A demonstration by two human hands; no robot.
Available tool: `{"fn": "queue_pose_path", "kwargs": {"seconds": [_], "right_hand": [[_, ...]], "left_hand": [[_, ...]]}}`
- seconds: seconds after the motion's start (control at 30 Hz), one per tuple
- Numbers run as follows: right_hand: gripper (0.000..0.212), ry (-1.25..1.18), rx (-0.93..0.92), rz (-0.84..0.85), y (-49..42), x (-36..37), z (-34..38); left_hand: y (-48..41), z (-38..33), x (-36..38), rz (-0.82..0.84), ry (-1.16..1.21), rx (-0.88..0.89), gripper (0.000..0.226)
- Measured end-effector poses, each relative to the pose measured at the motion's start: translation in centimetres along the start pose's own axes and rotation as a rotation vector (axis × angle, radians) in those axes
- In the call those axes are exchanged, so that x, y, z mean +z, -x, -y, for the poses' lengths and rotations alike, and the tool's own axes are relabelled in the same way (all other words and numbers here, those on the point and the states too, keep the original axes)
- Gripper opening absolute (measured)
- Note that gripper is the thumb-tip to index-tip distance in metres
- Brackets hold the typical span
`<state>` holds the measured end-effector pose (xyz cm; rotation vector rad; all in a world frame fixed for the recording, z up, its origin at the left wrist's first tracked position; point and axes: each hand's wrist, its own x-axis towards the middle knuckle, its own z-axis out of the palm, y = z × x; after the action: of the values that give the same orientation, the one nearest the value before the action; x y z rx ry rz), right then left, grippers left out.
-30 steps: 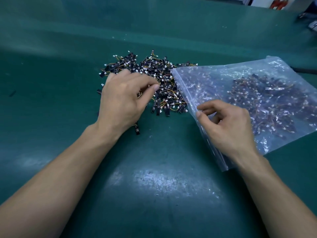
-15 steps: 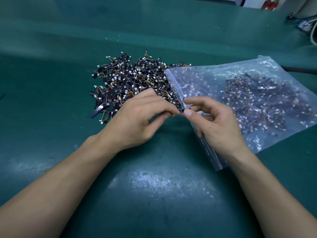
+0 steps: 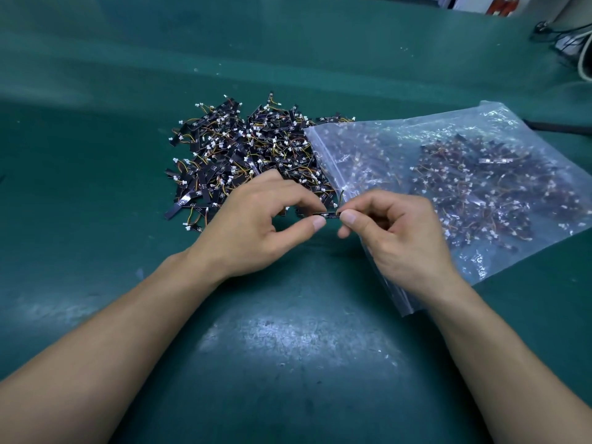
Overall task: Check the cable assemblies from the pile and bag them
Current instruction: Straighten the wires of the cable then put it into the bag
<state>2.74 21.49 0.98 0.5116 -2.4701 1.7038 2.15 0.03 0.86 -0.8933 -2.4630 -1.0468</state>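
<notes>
While your left hand and right hand each pinch an end of one cable assembly over the desk, a slack thumb could let it fall among unchecked ones. It sits between your fingertips, beside the bag zip edge. The pile lies beyond your left hand.

Nothing here can be read as a word, number or brand. Some black strips in the pile carry small white marks, too tiny and blurred to make out. The held cable assembly and the clear bag show no legible print either.
</notes>
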Motion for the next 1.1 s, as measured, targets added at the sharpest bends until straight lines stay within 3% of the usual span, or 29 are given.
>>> {"fn": "queue_pose_path", "kwargs": {"seconds": [0.27, 0.6, 1.1], "right_hand": [[0.004, -0.001, 0.028, 0.015, 0.29, 0.19, -0.19], [0.011, 0.137, -0.036, 0.024, 0.41, 0.23, -0.15], [0.010, 0.125, -0.033, 0.060, 0.67, 0.40, 0.18]], "left_hand": [[-0.20, -0.10, 0.18, -0.061, -0.023, -0.006, 0.008], [-0.01, -0.34, 0.04, -0.015, 0.041, -0.037, 0.017], [-0.01, -0.31, 0.19, -0.038, 0.058, -0.046, 0.009]]}}
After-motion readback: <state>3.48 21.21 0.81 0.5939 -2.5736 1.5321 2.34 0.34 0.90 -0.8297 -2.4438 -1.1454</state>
